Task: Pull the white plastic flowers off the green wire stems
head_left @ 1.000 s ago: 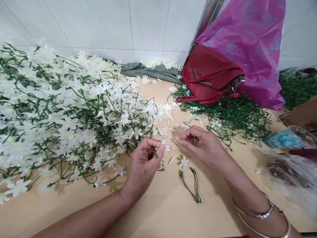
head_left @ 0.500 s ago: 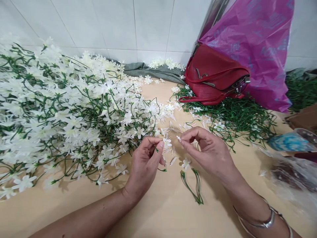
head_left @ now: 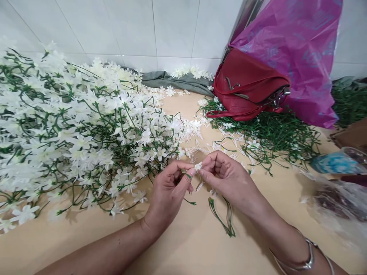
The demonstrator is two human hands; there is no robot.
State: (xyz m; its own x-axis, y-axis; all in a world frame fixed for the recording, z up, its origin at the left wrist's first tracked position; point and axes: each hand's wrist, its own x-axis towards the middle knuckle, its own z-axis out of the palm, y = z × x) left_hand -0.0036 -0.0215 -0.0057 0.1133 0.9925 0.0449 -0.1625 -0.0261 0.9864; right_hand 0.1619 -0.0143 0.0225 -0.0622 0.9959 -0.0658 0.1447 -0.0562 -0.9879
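Observation:
My left hand [head_left: 169, 193] pinches a thin green stem [head_left: 189, 200] that hangs down below its fingers. My right hand [head_left: 229, 177] has its fingertips pressed together against the left thumb. Between the two hands sits a small white artificial flower [head_left: 197, 166]. Both hands hover just above the tan tabletop [head_left: 186, 244]. A bare green stem bundle [head_left: 222, 215] lies on the table under my right wrist. A big heap of white flowers on green stems [head_left: 71, 126] fills the left side, close to my left hand.
A red handbag [head_left: 246, 88] rests on a tangle of bare green stems [head_left: 272, 133] at the back right, with a purple plastic bag [head_left: 295, 49] behind it. Loose white petals [head_left: 206, 147] are scattered mid-table. A clear plastic bag [head_left: 335, 198] lies at the right edge; grey cloth [head_left: 174, 81] by the tiled wall.
My right hand has moved left and closed in on my left fingertips, so the two hands now meet at the small white flower. The green stem hangs lower from my left hand.

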